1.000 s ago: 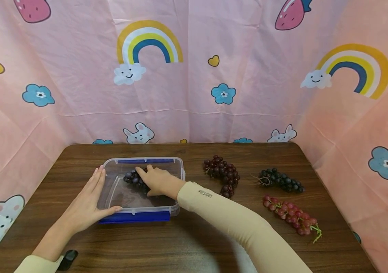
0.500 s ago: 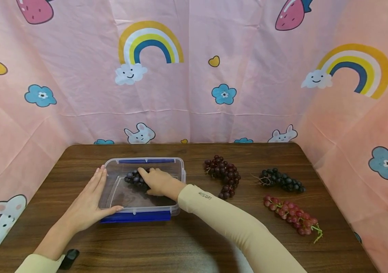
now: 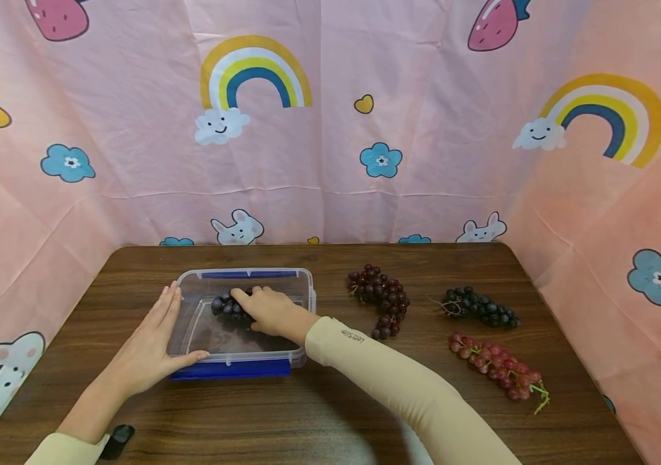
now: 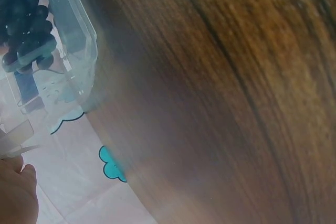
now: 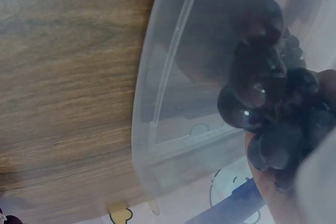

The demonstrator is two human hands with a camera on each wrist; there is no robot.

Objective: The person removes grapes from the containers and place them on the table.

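Observation:
A clear plastic food container (image 3: 237,356) with blue side clips stands at the left of the table. Inside it, my right hand (image 3: 276,312) grips a bunch of dark grapes (image 3: 225,306), covering part of it from above. In the right wrist view, the grapes (image 5: 260,87) appear close up beside the container's clear wall (image 5: 152,108). My left hand (image 3: 146,345) rests against the container's left side, fingers straight along the rim and thumb on the front edge. Through the plastic, the left wrist view shows the dark grapes (image 4: 31,35).
Right of the container lie a dark red grape bunch (image 3: 385,300), a black bunch (image 3: 480,307) and a pink-red bunch (image 3: 495,365) with a green stem. Patterned pink cloth (image 3: 330,161) hangs behind and at both sides of the wooden table (image 3: 307,426).
My right hand has shifted very slightly in the container, and the visible end of the dark grape bunch sits a little differently. My left hand stays in place on the container.

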